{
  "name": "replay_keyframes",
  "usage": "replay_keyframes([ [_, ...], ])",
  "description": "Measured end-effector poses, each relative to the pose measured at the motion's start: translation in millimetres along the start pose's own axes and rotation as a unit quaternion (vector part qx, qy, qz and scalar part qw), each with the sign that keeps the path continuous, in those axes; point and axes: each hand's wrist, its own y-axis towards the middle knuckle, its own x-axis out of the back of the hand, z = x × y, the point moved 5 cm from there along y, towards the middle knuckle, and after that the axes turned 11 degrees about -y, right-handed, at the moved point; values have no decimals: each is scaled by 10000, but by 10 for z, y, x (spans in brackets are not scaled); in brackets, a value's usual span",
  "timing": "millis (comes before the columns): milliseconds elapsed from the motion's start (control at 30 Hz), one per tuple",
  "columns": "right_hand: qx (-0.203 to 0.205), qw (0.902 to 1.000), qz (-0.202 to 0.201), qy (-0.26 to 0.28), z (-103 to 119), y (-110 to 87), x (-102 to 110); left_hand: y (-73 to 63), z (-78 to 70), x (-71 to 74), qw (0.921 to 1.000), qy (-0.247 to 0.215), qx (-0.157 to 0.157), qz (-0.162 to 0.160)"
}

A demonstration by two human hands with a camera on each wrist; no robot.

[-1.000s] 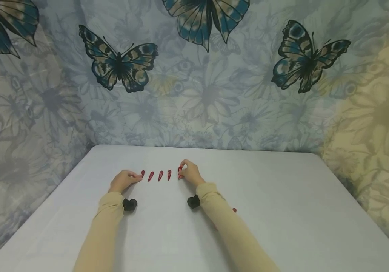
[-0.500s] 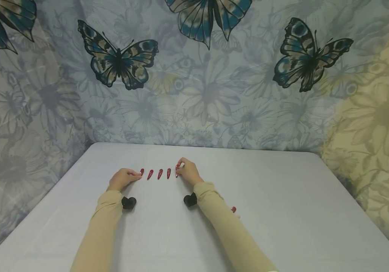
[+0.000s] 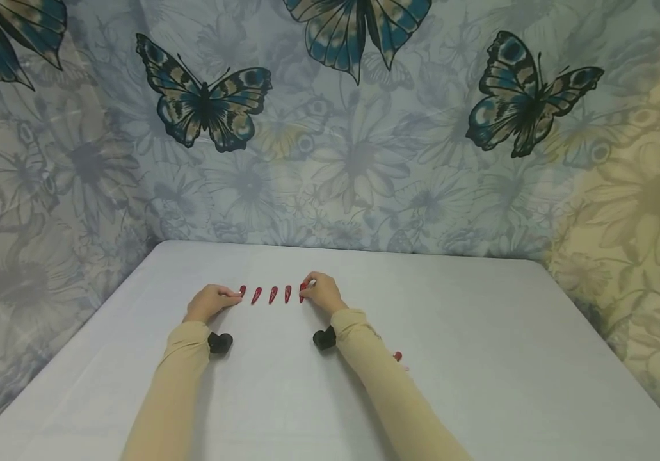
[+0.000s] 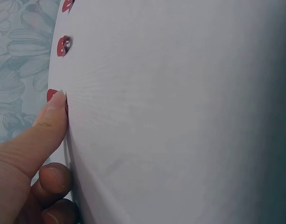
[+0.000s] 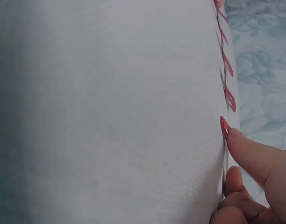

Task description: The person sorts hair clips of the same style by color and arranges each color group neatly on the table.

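Several red, teardrop-shaped snap hair clips lie in a row on the white table, among them a middle hair clip [image 3: 273, 295]. At the row's left end my left hand [image 3: 209, 303] pinches a hair clip [image 3: 242, 291]; in the left wrist view the thumb covers much of that clip [image 4: 51, 95]. My right hand [image 3: 324, 293] pinches the hair clip [image 3: 302, 294] at the right end. Its pointed tip [image 5: 223, 122] sticks out past the thumb in the right wrist view. The other clips between the hands are spaced apart and slightly slanted.
Another red thing [image 3: 397, 355] lies partly hidden beside the right forearm, with a small pale pink thing [image 3: 405, 368] near it. Black wrist cameras [image 3: 221, 344] sit at both wrists. A butterfly-patterned cloth [image 3: 358, 160] hangs behind the white table [image 3: 479, 358].
My right hand has shifted slightly left, bringing its hair clip closer to the row and down in line with it. My left hand stays at the left-end clip.
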Motion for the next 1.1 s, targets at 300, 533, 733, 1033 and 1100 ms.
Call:
replay_keyframes([
  [300, 336, 9984, -344, -302, -769, 827, -813, 30, 54, -41, 9999, -68, -107, -6],
  [533, 13, 9999, -147, 36, 170, -255, 179, 36, 54, -33, 9999, -74, -76, -53],
  [733, 153, 9995, -256, -108, -234, 250, -256, 31, 49, -39, 10000, -49, -56, -54],
  [1033, 193, 9996, -192, -24, -517, 570, -569, 20, 33, -23, 10000, -6, -57, 6],
  [1100, 79, 9999, -46, 83, -107, 74, -110, 20, 34, -27, 10000, -19, -56, 10],
])
